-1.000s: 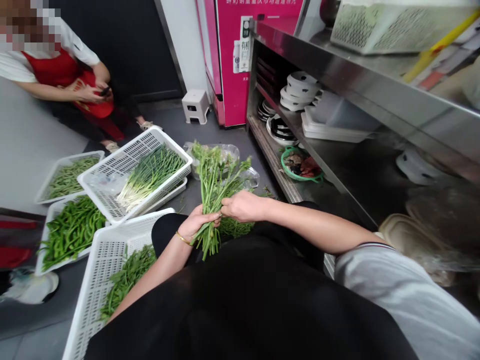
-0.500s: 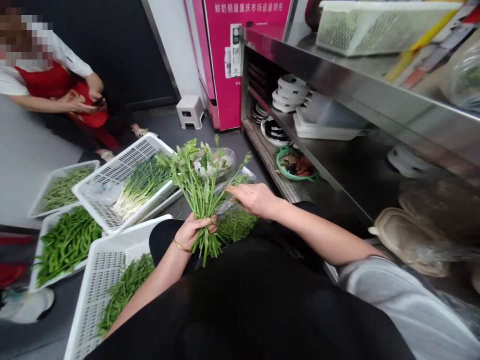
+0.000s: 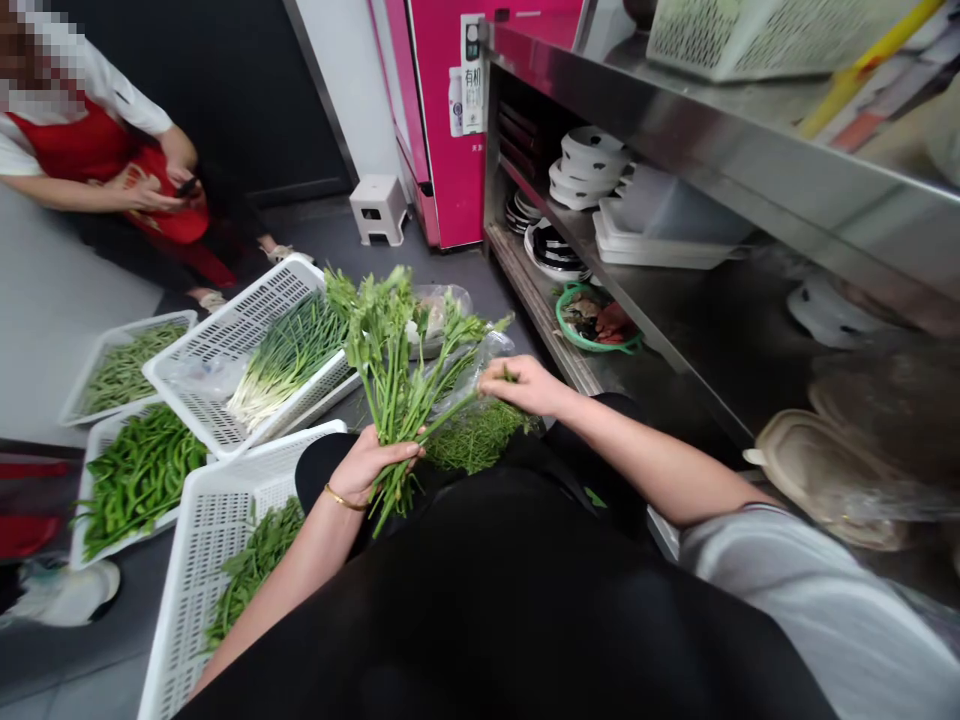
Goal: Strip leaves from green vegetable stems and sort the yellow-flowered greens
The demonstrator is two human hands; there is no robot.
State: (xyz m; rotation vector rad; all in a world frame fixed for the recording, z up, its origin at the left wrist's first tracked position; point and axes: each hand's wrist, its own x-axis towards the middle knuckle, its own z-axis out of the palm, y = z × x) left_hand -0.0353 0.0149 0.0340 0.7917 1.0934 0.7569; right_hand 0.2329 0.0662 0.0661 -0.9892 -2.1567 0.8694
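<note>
Lying on floor at far left: basket of green pods [image 3: 91, 445], basket of scallions [image 3: 274, 295]. Left hand [image 3: 371, 462] clenched round lower stalks of leafy bunch [image 3: 386, 360], held upright above lap. Right hand [image 3: 523, 383] pinched single stem [image 3: 457, 403] at bunch's right edge, over trimmings pile [image 3: 480, 440].

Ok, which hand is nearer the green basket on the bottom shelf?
Right. The right hand is just below-left of the green basket, pinching one stalk; the left hand is farther left, gripping the bunch of greens at its stems.
</note>
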